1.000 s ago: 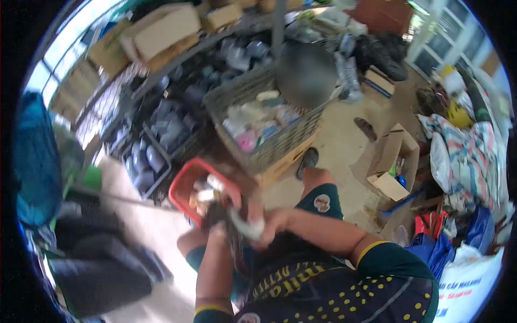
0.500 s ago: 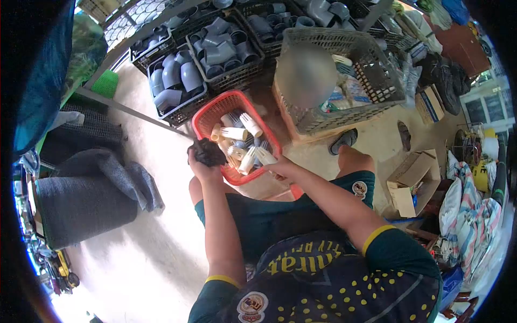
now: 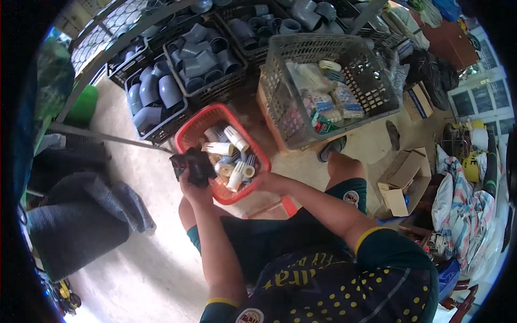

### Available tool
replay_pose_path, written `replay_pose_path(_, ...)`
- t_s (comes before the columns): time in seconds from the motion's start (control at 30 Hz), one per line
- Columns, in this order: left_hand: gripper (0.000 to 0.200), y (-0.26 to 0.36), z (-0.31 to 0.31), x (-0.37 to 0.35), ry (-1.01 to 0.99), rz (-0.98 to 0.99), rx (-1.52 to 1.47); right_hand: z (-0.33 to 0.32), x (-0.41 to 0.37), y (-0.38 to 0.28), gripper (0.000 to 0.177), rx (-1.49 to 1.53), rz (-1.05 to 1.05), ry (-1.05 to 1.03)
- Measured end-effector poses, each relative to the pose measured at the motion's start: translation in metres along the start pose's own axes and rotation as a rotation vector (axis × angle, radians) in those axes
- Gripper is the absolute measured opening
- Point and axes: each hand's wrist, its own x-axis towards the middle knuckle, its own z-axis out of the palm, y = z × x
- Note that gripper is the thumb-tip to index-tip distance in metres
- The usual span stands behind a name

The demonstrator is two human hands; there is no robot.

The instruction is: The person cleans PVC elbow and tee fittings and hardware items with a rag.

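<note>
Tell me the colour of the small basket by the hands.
The small basket is red, best seen in the head view.

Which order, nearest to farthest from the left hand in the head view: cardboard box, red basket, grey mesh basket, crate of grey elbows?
1. red basket, right beside the left hand, which grips a dark cloth.
2. crate of grey elbows, up and left.
3. grey mesh basket, up and right.
4. cardboard box, far right.

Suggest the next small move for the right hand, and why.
Probably pick one white fitting from the red basket: the right hand sits at its near rim beside the fittings, while the left hand grips a dark cloth at the basket's edge.
</note>
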Motion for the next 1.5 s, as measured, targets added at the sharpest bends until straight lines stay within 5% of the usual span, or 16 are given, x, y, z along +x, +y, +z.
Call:
replay_pose_path(0.1,0.040,-0.011,0.030,-0.006,0.063,0.158,0.602,-0.076,-0.090,-0.129,0.045,0.478,-0.090,-0.032)
replay_pose_path(0.17,0.032,-0.016,0.029,-0.009,-0.111,0.418,1.274,-0.142,-0.138,-0.163,0.052,0.693,-0.259,0.007)
replay_pose_path(0.27,0.022,-0.024,0.062,-0.014,-0.256,0.607,1.726,-0.250,-0.167,-0.136,0.046,0.642,-0.397,0.354)
replay_pose_path(0.33,0.023,-0.028,0.073,-0.014,-0.328,0.699,1.833,-0.323,-0.160,-0.098,0.042,0.466,-0.149,0.705)
replay_pose_path(0.4,0.027,-0.033,0.072,-0.008,-0.288,0.675,1.746,-0.375,-0.137,-0.059,0.041,0.203,0.321,0.932)
replay_pose_path(0.47,0.028,-0.038,0.075,-0.004,-0.175,0.619,1.623,-0.419,-0.113,0.001,0.050,-0.252,0.667,0.789)
replay_pose_path(0.57,0.034,-0.040,0.069,0.006,-0.016,0.647,1.570,-0.437,-0.091,0.075,0.063,-0.824,0.623,0.577)
replay_pose_path(0.73,0.029,-0.035,0.068,0.015,0.056,0.722,1.505,-0.430,-0.075,0.080,0.067,-0.639,0.787,0.825)
replay_pose_path(0.77,0.036,-0.033,0.070,0.015,0.046,0.715,1.464,-0.426,-0.077,0.072,0.066,-0.928,0.822,0.714)
replay_pose_path(0.9,0.035,-0.028,0.068,0.019,0.017,0.743,1.391,-0.433,-0.090,0.053,0.059,-0.808,0.855,0.785)
replay_pose_path(1.07,0.037,-0.028,0.043,0.017,0.126,0.540,1.450,-0.432,-0.143,0.007,0.055,-0.396,0.591,1.231)
replay_pose_path(1.1,0.037,-0.035,0.027,0.021,0.039,0.440,1.118,-0.437,-0.158,-0.001,0.054,-0.261,0.488,1.247)
replay_pose_path(1.2,0.036,-0.031,0.044,0.002,0.021,0.421,1.298,-0.423,-0.202,-0.026,0.046,0.143,0.212,1.241)
replay_pose_path(1.23,0.037,-0.030,0.033,0.002,-0.146,0.594,1.427,-0.396,-0.221,-0.062,0.047,0.208,0.078,1.266)
replay_pose_path(1.27,0.035,-0.029,0.038,-0.002,-0.207,0.477,1.237,-0.373,-0.240,-0.089,0.049,0.257,-0.035,1.293)
replay_pose_path(1.5,0.015,0.002,0.140,-0.063,-0.823,0.380,0.699,-0.217,-0.277,-0.214,0.046,0.631,-0.612,0.896)
